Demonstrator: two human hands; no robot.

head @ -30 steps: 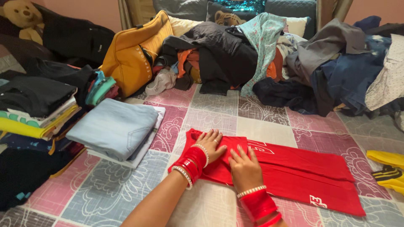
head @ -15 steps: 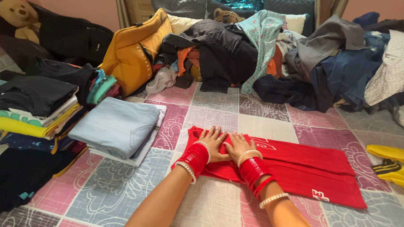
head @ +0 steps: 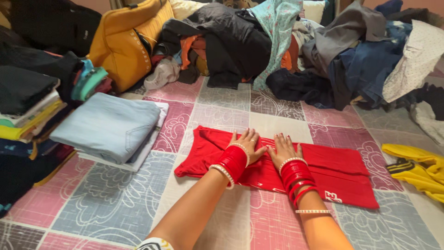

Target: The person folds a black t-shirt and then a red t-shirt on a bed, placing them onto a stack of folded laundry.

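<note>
While both palms lie flat, left hand [head: 247, 142] and right hand [head: 283, 150] press the red garment [head: 342, 171] smooth, fingers spread, grasping nothing

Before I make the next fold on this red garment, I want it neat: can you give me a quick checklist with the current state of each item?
1. Both palms flat on the red garment: ok, left hand and right hand lie side by side near its middle.
2. Cloth smooth: not ok, the left end is bunched.
3. Room around it on the bedspread: ok.
4. Folded blue jeans clear of it: ok, apart.
5. Underside lying flat: cannot tell.
</note>
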